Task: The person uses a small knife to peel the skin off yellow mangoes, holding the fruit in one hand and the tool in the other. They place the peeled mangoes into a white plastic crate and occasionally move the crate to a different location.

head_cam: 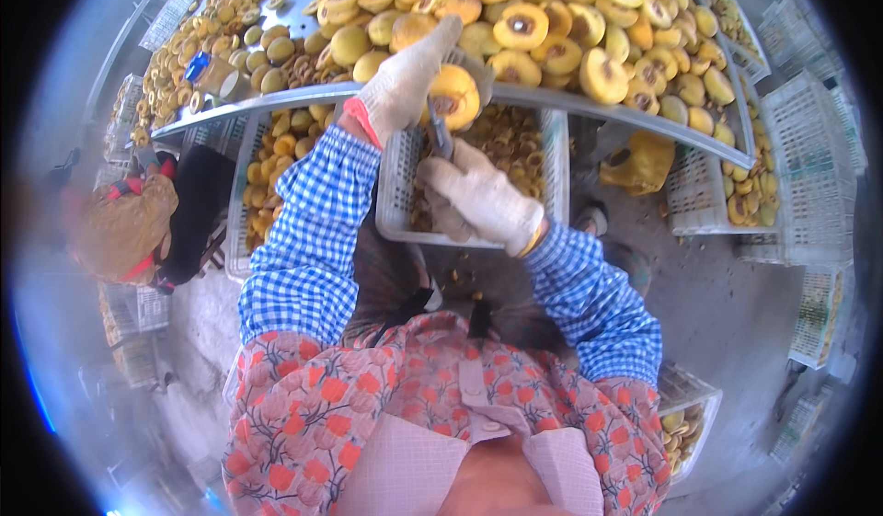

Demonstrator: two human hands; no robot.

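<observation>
My left hand (403,88), in a pale knit glove with a red cuff, grips a yellow peach half (463,88) with its cut face towards me. A brown hollow or stone shows in the middle of that face. My right hand (483,195), gloved too, is closed round a small pitting tool (439,136) with a grey handle. The tool's tip meets the lower left of the cut face; its exact shape is blurred. Both hands are at the near edge of a metal table (586,98), above a white plastic crate (562,171) of brown-yellow scraps.
Halved peaches (545,50) lie heaped on the table. A blue-lidded jar (219,76) lies at the left. Another crate (238,240) of peach halves stands left of the scraps. A yellow bag (638,163) and crates (710,195) are at right. Another person (127,223) is at far left.
</observation>
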